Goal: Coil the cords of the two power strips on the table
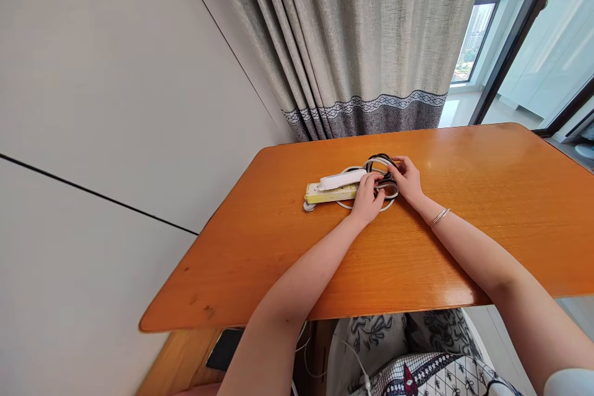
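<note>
Near the far edge of the wooden table lie two stacked power strips. The white power strip (342, 180) rests on a yellowed power strip (330, 193), whose right end is behind my left hand (368, 199). Beside them is a loose coil of black and white cables (384, 164). My left hand curls over the strips' right end, its thumb and fingertips closed about the near cables. From the right, my right hand (408, 179) grips the coil's right side with bent fingers. A pale round piece, perhaps a plug (309, 206), pokes out under the yellowed strip's left end.
The orange wooden table (464, 210) has rounded corners. A grey curtain (371, 43) hangs behind it, with a pale wall (93, 105) to the left and glass doors at the right. Below the near edge are a dark flat object (225, 348) and a thin white cable (357, 359).
</note>
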{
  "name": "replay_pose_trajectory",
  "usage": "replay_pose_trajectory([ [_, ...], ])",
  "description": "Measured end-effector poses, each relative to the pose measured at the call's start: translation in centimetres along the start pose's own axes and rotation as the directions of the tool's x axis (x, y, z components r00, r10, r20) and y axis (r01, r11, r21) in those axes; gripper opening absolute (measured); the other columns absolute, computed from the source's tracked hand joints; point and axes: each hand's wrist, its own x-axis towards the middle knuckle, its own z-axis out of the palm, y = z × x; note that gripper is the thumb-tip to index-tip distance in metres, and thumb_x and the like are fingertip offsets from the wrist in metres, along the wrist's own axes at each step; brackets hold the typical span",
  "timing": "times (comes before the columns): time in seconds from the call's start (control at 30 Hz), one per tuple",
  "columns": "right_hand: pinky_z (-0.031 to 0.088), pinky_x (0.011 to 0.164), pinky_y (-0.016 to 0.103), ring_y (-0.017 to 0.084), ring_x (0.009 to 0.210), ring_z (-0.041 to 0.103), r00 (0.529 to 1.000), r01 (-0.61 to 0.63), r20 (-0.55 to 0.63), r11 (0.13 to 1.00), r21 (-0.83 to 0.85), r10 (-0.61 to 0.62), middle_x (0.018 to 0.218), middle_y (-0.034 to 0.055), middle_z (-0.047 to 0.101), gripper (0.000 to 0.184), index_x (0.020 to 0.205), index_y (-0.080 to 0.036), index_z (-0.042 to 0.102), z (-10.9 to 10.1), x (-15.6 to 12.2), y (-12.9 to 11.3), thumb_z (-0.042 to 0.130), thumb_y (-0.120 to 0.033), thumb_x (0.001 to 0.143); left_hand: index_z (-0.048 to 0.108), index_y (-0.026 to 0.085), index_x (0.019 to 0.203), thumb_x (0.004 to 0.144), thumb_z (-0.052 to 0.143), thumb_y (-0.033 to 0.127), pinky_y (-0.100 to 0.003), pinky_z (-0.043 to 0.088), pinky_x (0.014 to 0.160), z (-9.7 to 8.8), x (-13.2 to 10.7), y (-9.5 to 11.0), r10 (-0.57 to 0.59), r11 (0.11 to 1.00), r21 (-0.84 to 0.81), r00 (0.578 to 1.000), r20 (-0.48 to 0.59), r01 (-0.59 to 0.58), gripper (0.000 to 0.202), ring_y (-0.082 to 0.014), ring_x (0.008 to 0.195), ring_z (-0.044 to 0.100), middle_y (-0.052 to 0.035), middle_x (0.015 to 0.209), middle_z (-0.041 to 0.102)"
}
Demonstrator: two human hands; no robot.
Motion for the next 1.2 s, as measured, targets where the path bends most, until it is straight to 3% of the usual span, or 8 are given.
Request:
replay_pose_trajectory([
  [0.13,0.055,0.079,0.036,0.02,0.081,0.067,0.999,0.029,0.015,0.999,0.024,-0.029,0.091,0.0053,0.073,0.04,0.098,-0.022,0.064,0.2,0.0,0.0,0.064,-0.059,0.083,0.051,0.019,0.122,0.085,0.053,0.011,-0.054,0.042,0.116,0.1,0.0,-0.2,0.028,0.998,0.063,1.0,0.013,-0.029,0.037,-0.027,0.131,0.054,-0.0151,0.133,0.057],
  [0.33,0.057,0.086,0.042,0.024,0.095,0.068,0.998,0.055,0.037,0.998,0.007,-0.056,0.104,0.0092,0.072,0.042,0.105,-0.021,0.065,0.3,-0.3,-0.3,0.067,-0.057,0.083,0.044,0.018,0.134,0.088,0.052,0.017,-0.054,0.039,0.119,0.3,-0.1,-0.7,-0.023,0.999,0.049,0.999,0.034,0.021,0.046,-0.0277,0.137,0.051,-0.018,0.14,0.055],
  [0.47,0.055,0.097,0.046,0.028,0.112,0.064,0.967,0.247,0.105,0.948,-0.2,-0.23,0.121,0.0119,0.066,0.049,0.121,-0.023,0.063,0.1,-0.7,-1.0,0.077,-0.042,0.078,0.039,0.019,0.141,0.091,0.05,0.02,-0.054,0.037,0.12,0.6,-0.4,-1.4,-0.078,0.997,0.028,0.997,0.016,0.077,0.052,-0.0279,0.142,0.047,-0.0183,0.148,0.049],
  [0.57,0.054,0.102,0.047,0.029,0.12,0.061,0.933,0.359,0.153,0.856,-0.371,-0.325,0.129,0.0119,0.063,0.043,0.128,-0.026,0.063,0.0,-1.0,-1.4,0.067,-0.029,0.085,0.036,0.021,0.146,0.093,0.049,0.022,-0.054,0.033,0.123,0.7,-0.7,-1.7,-0.067,0.998,0.01,0.998,-0.01,0.067,0.054,-0.0282,0.15,0.037,-0.0187,0.157,0.04],
  [0.67,0.054,0.104,0.046,0.028,0.121,0.061,0.917,0.398,0.187,0.809,-0.432,-0.352,0.129,0.01,0.065,0.039,0.13,-0.029,0.065,0.0,-0.9,-1.6,0.057,-0.025,0.092,0.034,0.023,0.15,0.095,0.05,0.025,-0.054,0.032,0.124,0.8,-0.8,-1.8,-0.061,0.998,-0.001,0.998,-0.016,0.061,0.057,-0.028,0.154,0.03,-0.0172,0.162,0.033],
  [0.83,0.056,0.099,0.041,0.026,0.114,0.065,0.922,0.384,0.206,0.832,-0.401,-0.327,0.126,0.0085,0.068,0.038,0.131,-0.03,0.067,-0.1,-0.7,-1.9,0.05,-0.03,0.097,0.031,0.023,0.153,0.097,0.048,0.028,-0.055,0.035,0.121,0.8,-0.7,-1.7,-0.054,0.998,-0.037,0.998,-0.022,0.053,0.059,-0.0291,0.155,0.028,-0.0185,0.164,0.031],
  [1.0,0.057,0.092,0.042,0.028,0.105,0.067,0.945,0.319,0.186,0.876,-0.361,-0.268,0.116,0.0115,0.069,0.038,0.13,-0.027,0.067,-0.1,-0.6,-2.0,0.051,-0.032,0.096,0.032,0.021,0.151,0.097,0.048,0.028,-0.054,0.031,0.124,0.4,-0.4,-1.1,-0.026,1.0,-0.003,0.999,-0.04,0.026,0.056,-0.0283,0.153,0.033,-0.0194,0.161,0.037],
  [1.2,0.052,0.103,0.048,0.028,0.114,0.065,0.957,0.28,0.131,0.938,-0.205,-0.258,0.122,0.0109,0.071,0.036,0.125,-0.027,0.066,-0.3,0.0,-2.1,0.056,-0.043,0.095,0.038,0.019,0.146,0.094,0.051,0.024,-0.055,0.032,0.123,-0.8,0.4,-0.3,0.035,0.992,0.121,0.997,-0.061,-0.028,0.054,-0.0281,0.147,0.042,-0.0192,0.153,0.045],
])
